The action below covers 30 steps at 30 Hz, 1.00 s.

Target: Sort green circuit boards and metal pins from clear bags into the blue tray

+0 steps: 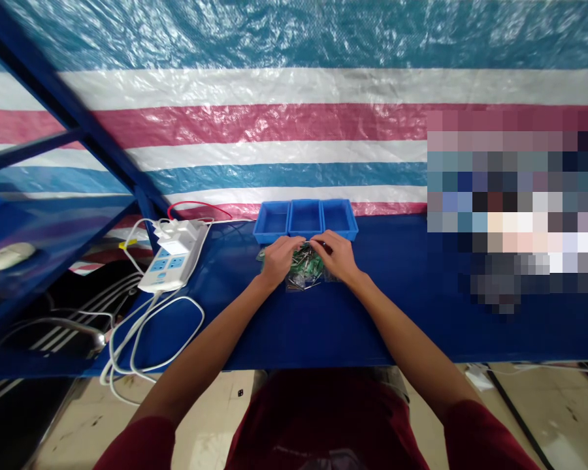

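Note:
Both my hands meet over a clear plastic bag (304,273) of small green and metal parts on the blue table (323,326). My left hand (280,258) curls its fingers on the bag's left top edge. My right hand (337,256) pinches the right top edge. Just behind the bag stand three small blue bins (305,219) side by side, which look empty.
A white power strip (170,262) with plugs and looping white cables (151,333) lies on the table's left. A red wire (198,207) curves behind it. Blue shelving (53,215) with a pale mouse (7,256) stands at left. A striped tarp backs the table. A blurred patch covers the right.

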Tool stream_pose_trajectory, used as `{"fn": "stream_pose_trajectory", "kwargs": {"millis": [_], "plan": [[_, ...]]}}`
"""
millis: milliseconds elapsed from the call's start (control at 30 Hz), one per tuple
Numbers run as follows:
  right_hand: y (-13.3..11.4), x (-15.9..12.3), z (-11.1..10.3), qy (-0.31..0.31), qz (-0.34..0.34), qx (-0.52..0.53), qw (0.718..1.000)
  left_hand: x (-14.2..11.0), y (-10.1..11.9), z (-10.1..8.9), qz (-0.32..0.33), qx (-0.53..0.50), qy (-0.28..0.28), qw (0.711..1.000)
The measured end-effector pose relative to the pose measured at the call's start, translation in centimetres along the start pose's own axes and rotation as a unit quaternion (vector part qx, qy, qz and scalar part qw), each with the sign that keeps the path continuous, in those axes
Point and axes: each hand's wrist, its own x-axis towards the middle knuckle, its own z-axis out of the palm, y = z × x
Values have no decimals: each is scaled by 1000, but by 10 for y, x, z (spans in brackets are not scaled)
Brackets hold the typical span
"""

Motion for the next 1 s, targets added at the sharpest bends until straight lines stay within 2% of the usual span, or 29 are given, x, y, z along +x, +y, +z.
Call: {"fn": "stream_pose_trajectory", "kwargs": {"millis": [133,300,433,500,633,733,833,933,1000], "plan": [[3,0,1,10,8,-5,1000,2,3,1,1,43,30,999],[6,0,3,33,8,-22,999,8,5,-5,0,62,30,998],[7,1,2,61,34,-37,997,29,-15,-21,-48,102,126,986],[9,1,2,69,42,-45,996,40,-31,-29,-74,129,126,981],[13,0,4,53,41,-67,996,46,-53,-38,-90,157,19,983],[15,0,5,40,38,-70,996,38,-48,-37,-41,105,-133,985],[15,0,6,35,37,-79,996,33,-37,-34,7,87,-263,961],[15,0,6,36,33,-87,995,33,-31,-31,8,113,-332,936],[15,0,5,37,33,-92,995,34,-30,-30,8,124,-340,932]]}}
